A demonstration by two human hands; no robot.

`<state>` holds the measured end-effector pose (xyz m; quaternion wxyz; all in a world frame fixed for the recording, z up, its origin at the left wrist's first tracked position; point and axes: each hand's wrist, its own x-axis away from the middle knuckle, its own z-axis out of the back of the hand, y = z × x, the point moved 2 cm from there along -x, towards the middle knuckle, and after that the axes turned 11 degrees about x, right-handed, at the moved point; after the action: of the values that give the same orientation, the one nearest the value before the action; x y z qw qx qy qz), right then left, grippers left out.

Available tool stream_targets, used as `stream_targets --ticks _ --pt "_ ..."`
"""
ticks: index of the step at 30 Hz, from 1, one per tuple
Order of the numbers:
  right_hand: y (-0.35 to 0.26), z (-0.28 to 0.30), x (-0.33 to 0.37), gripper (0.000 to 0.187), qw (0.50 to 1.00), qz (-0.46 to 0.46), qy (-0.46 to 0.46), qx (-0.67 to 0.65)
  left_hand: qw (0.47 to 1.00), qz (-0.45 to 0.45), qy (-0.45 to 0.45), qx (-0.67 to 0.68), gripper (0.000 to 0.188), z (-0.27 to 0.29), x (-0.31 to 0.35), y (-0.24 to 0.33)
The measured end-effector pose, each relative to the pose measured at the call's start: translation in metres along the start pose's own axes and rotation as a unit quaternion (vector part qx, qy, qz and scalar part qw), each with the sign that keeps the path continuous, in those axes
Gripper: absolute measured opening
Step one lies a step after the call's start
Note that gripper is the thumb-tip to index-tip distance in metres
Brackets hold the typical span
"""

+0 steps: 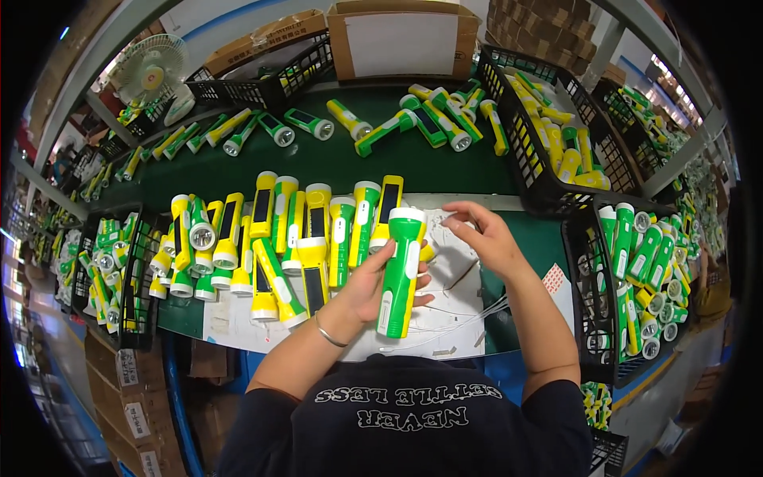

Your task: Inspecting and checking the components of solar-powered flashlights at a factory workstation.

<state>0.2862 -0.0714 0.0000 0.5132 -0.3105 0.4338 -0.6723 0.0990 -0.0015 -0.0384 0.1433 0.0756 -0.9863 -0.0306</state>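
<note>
In my left hand [369,282] is a green and yellow flashlight [401,274], its white-rimmed head pointing away from me and its fingers wrapped round the body. To the right of it, my right hand [485,238] is raised over the white work surface [453,286]; its thumb and forefinger are apart and nothing shows between them. Left of my hands, several like flashlights [270,207] stand or lean close together, some with dark solar panels outward. A few lean flashlights [314,270] almost touch my left forearm.
Beyond, a green conveyor belt [318,171] carries scattered flashlights. Black crates of flashlights stand at the left [143,278], right [592,318] and far right [548,187]. Thin white cables [469,314] and a sheet of red stickers [554,278] lie near my right forearm. A cardboard box [346,48] stands behind.
</note>
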Motion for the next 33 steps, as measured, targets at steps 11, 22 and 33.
stream_targets --ticks 11,22,33 --pt "0.006 -0.038 0.052 0.026 0.995 -0.046 -0.025 0.083 0.988 -0.105 0.072 -0.086 0.035 0.019 0.002 0.006" --pt "-0.033 -0.064 0.073 0.005 0.892 0.204 0.08 0.395 0.955 -0.175 0.09 -0.221 0.033 0.011 0.012 -0.004" --pt "-0.039 -0.081 0.068 0.013 0.822 0.32 0.013 0.47 0.904 -0.283 0.081 -0.31 0.033 0.01 0.018 -0.017"
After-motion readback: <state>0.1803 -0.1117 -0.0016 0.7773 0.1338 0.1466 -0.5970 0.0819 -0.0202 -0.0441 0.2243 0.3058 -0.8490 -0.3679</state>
